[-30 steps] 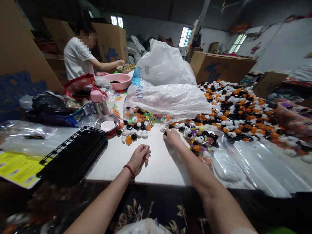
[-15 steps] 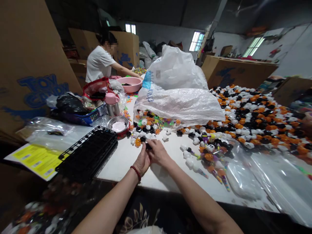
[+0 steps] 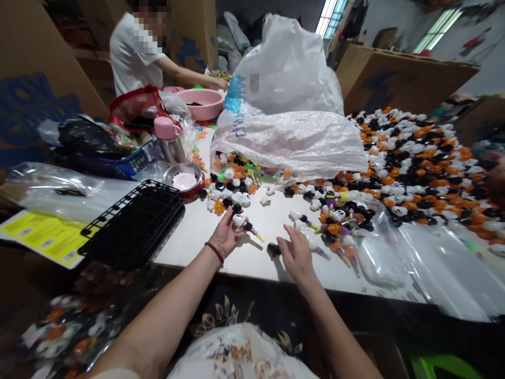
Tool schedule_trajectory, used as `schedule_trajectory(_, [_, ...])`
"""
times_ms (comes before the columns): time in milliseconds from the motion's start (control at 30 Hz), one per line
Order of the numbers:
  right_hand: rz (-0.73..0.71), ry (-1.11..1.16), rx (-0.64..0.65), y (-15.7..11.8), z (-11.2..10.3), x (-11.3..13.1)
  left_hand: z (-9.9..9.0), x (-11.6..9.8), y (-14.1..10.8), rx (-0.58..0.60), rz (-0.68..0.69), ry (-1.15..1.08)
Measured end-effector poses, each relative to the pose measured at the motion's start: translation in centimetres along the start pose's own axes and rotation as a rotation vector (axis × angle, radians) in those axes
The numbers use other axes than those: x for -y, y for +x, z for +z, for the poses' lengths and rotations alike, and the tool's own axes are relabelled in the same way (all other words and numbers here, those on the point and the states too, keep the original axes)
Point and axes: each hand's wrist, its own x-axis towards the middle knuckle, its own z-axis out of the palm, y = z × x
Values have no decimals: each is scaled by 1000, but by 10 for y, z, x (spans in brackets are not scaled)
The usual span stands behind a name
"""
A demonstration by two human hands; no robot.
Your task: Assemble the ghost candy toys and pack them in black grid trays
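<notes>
My left hand (image 3: 225, 238), with a red bead bracelet on the wrist, grips a toy pen (image 3: 248, 227) with a white skull head, a black piece and a thin striped tip. The tip points right over the white table (image 3: 240, 260). My right hand (image 3: 296, 253) is open, fingers spread, palm down just above the table. Close to its fingertips lies a loose black head piece (image 3: 273, 250); whether they touch it I cannot tell. Beyond my left hand is a small pile of white, black and orange heads (image 3: 231, 192). Several finished-looking pens (image 3: 347, 252) lie right of my right hand.
Black plastic racks (image 3: 134, 226) are stacked at left, beside a metal bowl (image 3: 182, 179) and a pink-lidded flask (image 3: 169, 139). A large white plastic bag (image 3: 292, 142) stands at the back. Heads are heaped (image 3: 414, 168) at right, near clear bags (image 3: 445, 268). A co-worker (image 3: 136, 58) reaches past a pink basin (image 3: 202, 104).
My hands were together over a black piece; now they are apart. The right has moved right and opened, while the left holds the skull pen. The view has tilted down.
</notes>
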Motion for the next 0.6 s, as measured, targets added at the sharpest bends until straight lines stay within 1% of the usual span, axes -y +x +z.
schedule_trajectory(33, [-2, -12, 21, -11, -1, -3, 1, 0, 0, -9, 2, 11])
schedule_trajectory(100, [-40, -20, 86, -27, 3, -5, 3, -1, -2, -38, 9, 32])
schedule_trajectory(133, [-68, -26, 119, -31, 7, -5, 3, -1, -2, -47, 11, 41])
schedule_trajectory(200, [-114, -55, 176, -30, 19, -2, 5, -1, -4, -61, 23, 56])
schedule_trajectory(300, [-110, -145, 219, -11, 35, -1, 6, -2, -4, -72, 37, 67])
schedule_trajectory(400, [-41, -244, 241, 17, 42, -8, 5, -3, -3, -67, 21, 67])
schedule_trajectory(500, [73, -322, 177, 37, 37, -11, 5, -3, -2, -53, 21, 84])
schedule_trajectory(533, [90, -318, 141, 40, 34, -10, 5, -3, -2, -48, 17, 85])
schedule_trajectory(600, [61, -225, 90, 39, 30, -2, 5, -2, -1, -37, 2, 76])
